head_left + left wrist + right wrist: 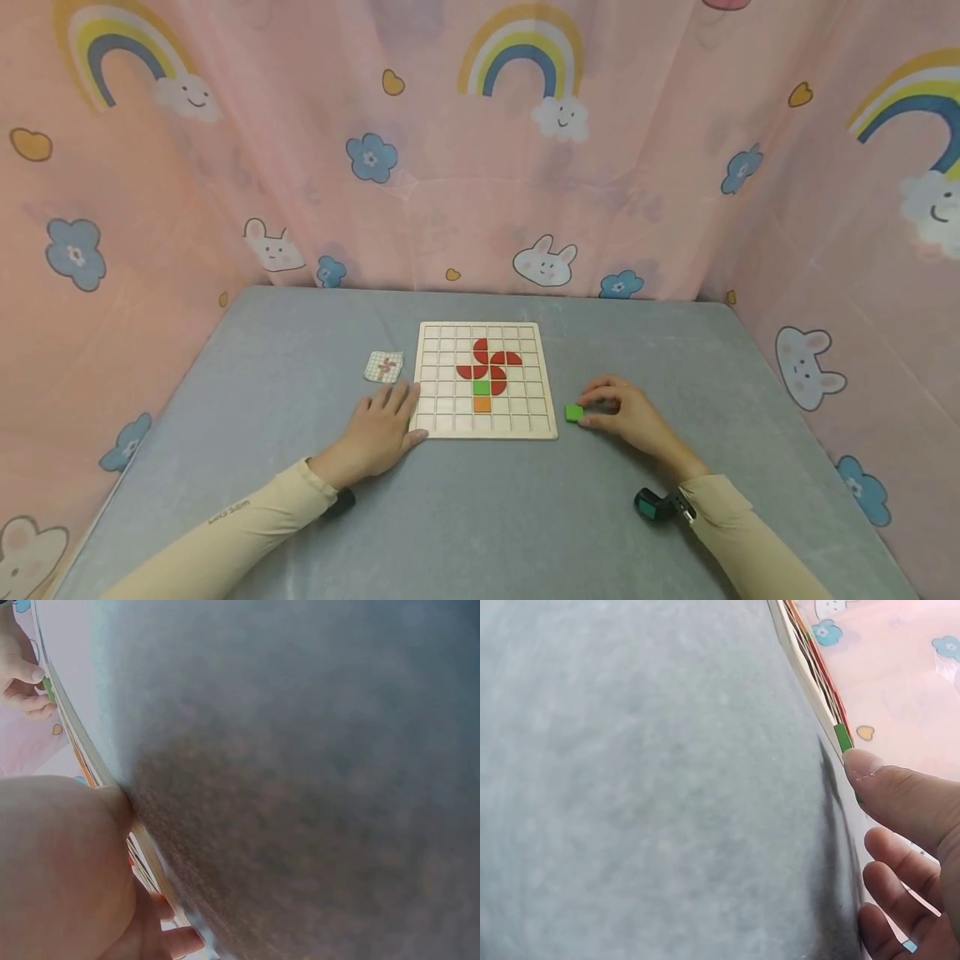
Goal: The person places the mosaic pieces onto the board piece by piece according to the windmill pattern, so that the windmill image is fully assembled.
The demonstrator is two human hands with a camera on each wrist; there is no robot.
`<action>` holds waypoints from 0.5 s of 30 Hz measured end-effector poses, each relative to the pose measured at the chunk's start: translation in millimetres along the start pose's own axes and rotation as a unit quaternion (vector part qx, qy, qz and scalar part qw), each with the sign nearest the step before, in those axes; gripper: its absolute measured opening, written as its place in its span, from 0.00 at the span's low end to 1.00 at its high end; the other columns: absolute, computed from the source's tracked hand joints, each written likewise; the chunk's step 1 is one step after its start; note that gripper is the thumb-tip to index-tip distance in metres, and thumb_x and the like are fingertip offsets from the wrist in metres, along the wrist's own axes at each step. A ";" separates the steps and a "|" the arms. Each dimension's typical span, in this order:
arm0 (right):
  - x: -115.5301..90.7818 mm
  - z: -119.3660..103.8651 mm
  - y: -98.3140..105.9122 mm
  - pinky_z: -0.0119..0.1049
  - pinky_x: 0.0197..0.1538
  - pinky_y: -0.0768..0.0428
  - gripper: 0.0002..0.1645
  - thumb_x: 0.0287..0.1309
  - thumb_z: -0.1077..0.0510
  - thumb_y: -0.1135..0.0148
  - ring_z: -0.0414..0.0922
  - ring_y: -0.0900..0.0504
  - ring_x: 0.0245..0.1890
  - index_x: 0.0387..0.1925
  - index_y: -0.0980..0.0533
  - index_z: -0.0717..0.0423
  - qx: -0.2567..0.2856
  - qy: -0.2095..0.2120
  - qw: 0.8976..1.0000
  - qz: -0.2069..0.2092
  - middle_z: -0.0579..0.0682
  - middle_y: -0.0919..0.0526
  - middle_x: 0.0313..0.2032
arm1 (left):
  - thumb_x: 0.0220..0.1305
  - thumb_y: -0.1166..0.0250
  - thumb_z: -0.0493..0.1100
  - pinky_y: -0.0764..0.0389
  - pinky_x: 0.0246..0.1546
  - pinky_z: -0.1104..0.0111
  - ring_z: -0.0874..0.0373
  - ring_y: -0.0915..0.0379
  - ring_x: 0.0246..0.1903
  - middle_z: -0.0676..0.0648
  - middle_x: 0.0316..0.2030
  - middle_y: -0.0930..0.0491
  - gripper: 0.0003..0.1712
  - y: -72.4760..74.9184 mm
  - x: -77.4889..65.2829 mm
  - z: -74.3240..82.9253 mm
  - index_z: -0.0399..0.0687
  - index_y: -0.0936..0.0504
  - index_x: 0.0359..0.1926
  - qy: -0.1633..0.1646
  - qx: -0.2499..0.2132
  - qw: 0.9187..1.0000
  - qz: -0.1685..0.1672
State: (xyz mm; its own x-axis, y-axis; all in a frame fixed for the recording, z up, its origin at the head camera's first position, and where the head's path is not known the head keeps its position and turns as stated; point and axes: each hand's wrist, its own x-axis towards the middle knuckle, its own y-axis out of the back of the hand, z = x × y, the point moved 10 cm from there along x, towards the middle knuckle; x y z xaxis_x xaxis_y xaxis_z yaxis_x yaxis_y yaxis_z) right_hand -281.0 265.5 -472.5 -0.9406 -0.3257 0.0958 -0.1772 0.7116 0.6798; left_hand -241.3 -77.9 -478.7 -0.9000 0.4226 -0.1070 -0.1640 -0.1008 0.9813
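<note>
A pale wooden grid board [442,408] lies on the table, bearing several red leaf-shaped tiles [481,351] in a pinwheel, with a green square tile [482,387] and an orange square tile [482,405] in a column below. My left hand [375,435] rests flat at the board's left edge, its thumb touching the lower left corner. Just right of the board, my right hand [626,415] pinches a green square tile [574,413] between thumb and fingers. The right wrist view shows the thumb [900,791] against this tile [843,738].
A small pattern card [384,367] with a red pinwheel on a grid lies left of the board, beyond the left hand. The grey table [495,517] is bordered at the back and sides by a pink patterned curtain [442,217].
</note>
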 end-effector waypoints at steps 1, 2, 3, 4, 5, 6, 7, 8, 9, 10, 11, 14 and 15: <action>0.1 -0.7 0.3 0.42 0.52 0.25 0.11 0.59 0.58 0.20 0.52 0.23 0.55 0.44 0.10 0.53 0.000 0.000 1.000 0.000 0.54 0.17 0.53 | 0.82 0.43 0.55 0.35 0.68 0.35 0.29 0.44 0.76 0.29 0.78 0.40 0.41 -0.1 0.0 -0.1 0.29 0.41 0.80 0.000 0.000 1.000 0.001; 0.2 -1.2 0.7 0.41 0.52 0.25 0.11 0.58 0.59 0.20 0.51 0.23 0.54 0.44 0.10 0.53 0.000 0.000 1.000 0.000 0.54 0.17 0.53 | 0.82 0.43 0.55 0.35 0.68 0.35 0.29 0.44 0.76 0.29 0.78 0.40 0.41 -0.4 -0.1 -0.2 0.29 0.41 0.80 0.000 0.000 1.000 0.000; 0.4 -1.9 1.2 0.40 0.51 0.25 0.11 0.58 0.59 0.20 0.51 0.23 0.54 0.44 0.10 0.54 0.001 0.000 1.000 0.000 0.54 0.17 0.53 | 0.82 0.43 0.55 0.35 0.68 0.35 0.29 0.44 0.76 0.29 0.78 0.40 0.41 -0.4 -0.2 -0.3 0.29 0.41 0.80 0.001 0.000 1.000 0.000; 0.5 -2.7 1.6 0.39 0.50 0.25 0.11 0.58 0.59 0.20 0.51 0.23 0.53 0.44 0.10 0.54 0.001 0.001 1.000 0.000 0.54 0.17 0.53 | 0.82 0.43 0.55 0.35 0.68 0.35 0.29 0.44 0.76 0.29 0.78 0.40 0.41 -0.6 -0.2 -0.3 0.29 0.41 0.80 0.001 0.000 1.000 0.000; 0.8 -3.6 2.1 0.38 0.49 0.26 0.12 0.58 0.59 0.20 0.50 0.23 0.52 0.44 0.11 0.54 0.001 0.001 1.000 0.001 0.54 0.17 0.53 | 0.82 0.43 0.55 0.35 0.68 0.35 0.29 0.44 0.76 0.29 0.78 0.40 0.41 -0.6 -0.2 -0.2 0.29 0.41 0.80 0.001 0.000 1.000 0.000; 1.0 -4.9 2.7 0.37 0.48 0.26 0.12 0.58 0.60 0.20 0.50 0.24 0.50 0.44 0.11 0.55 0.001 0.001 1.000 0.002 0.54 0.17 0.52 | 0.82 0.43 0.55 0.35 0.68 0.35 0.29 0.44 0.76 0.29 0.78 0.40 0.42 -0.7 -0.3 -0.1 0.29 0.41 0.80 0.001 0.001 1.000 0.000; 1.4 -6.2 3.2 0.36 0.47 0.26 0.12 0.58 0.60 0.20 0.50 0.23 0.50 0.44 0.11 0.55 -0.002 0.002 1.000 0.003 0.54 0.17 0.52 | 0.82 0.44 0.55 0.35 0.68 0.36 0.29 0.44 0.76 0.29 0.78 0.40 0.42 -1.0 -0.2 -0.2 0.29 0.41 0.80 0.001 0.002 1.000 -0.001; 1.8 -7.7 3.5 0.36 0.46 0.26 0.12 0.58 0.60 0.20 0.50 0.23 0.49 0.44 0.11 0.55 -0.004 0.003 1.000 0.004 0.54 0.17 0.52 | 0.82 0.44 0.55 0.35 0.68 0.36 0.29 0.44 0.76 0.29 0.78 0.40 0.42 -1.2 0.0 -0.2 0.29 0.41 0.80 0.000 0.003 1.000 0.000; 2.3 -9.8 3.5 0.36 0.46 0.27 0.12 0.58 0.60 0.20 0.50 0.23 0.49 0.44 0.11 0.55 -0.007 0.005 1.000 0.003 0.54 0.17 0.52 | 0.82 0.44 0.55 0.35 0.68 0.36 0.29 0.44 0.76 0.29 0.78 0.40 0.42 -1.2 0.0 -0.2 0.29 0.41 0.80 0.000 0.004 1.000 0.000; 2.9 -12.2 3.4 0.37 0.46 0.26 0.12 0.58 0.60 0.20 0.50 0.23 0.49 0.44 0.11 0.55 -0.010 0.007 1.000 0.002 0.54 0.16 0.52 | 0.82 0.44 0.55 0.35 0.68 0.35 0.29 0.44 0.76 0.29 0.78 0.40 0.42 -1.2 0.2 -0.2 0.29 0.41 0.80 -0.001 0.004 1.000 0.001; 3.6 -14.7 3.1 0.37 0.46 0.26 0.12 0.58 0.59 0.20 0.50 0.23 0.49 0.44 0.11 0.54 -0.015 0.010 1.000 0.002 0.54 0.16 0.52 | 0.82 0.44 0.55 0.35 0.68 0.35 0.29 0.44 0.76 0.29 0.78 0.40 0.41 -1.1 0.3 -0.1 0.29 0.41 0.80 -0.001 0.004 1.000 0.002; 5.6 -21.8 0.6 0.38 0.47 0.25 0.12 0.58 0.59 0.20 0.51 0.22 0.50 0.44 0.10 0.54 -0.029 0.017 0.999 -0.003 0.54 0.16 0.53 | 0.82 0.44 0.55 0.35 0.68 0.35 0.29 0.43 0.76 0.29 0.78 0.40 0.41 -1.0 0.4 -0.2 0.29 0.41 0.79 -0.002 0.005 1.000 0.003; 6.2 -24.1 -0.7 0.39 0.47 0.25 0.12 0.58 0.59 0.20 0.51 0.22 0.50 0.44 0.10 0.54 -0.033 0.020 0.999 -0.005 0.54 0.16 0.53 | 0.82 0.44 0.55 0.35 0.68 0.35 0.29 0.43 0.76 0.29 0.78 0.40 0.41 -1.0 0.3 -0.1 0.29 0.41 0.79 -0.002 0.005 1.000 0.003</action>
State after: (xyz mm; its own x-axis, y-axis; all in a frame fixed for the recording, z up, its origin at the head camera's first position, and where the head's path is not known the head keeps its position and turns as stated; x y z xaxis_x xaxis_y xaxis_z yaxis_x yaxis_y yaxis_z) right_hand -279.8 248.0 -454.9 -0.9265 -0.3581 0.1157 -0.1662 0.6653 0.7278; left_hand -241.5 -77.7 -479.7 -0.8990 0.4262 -0.1010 -0.1554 -0.0948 0.9833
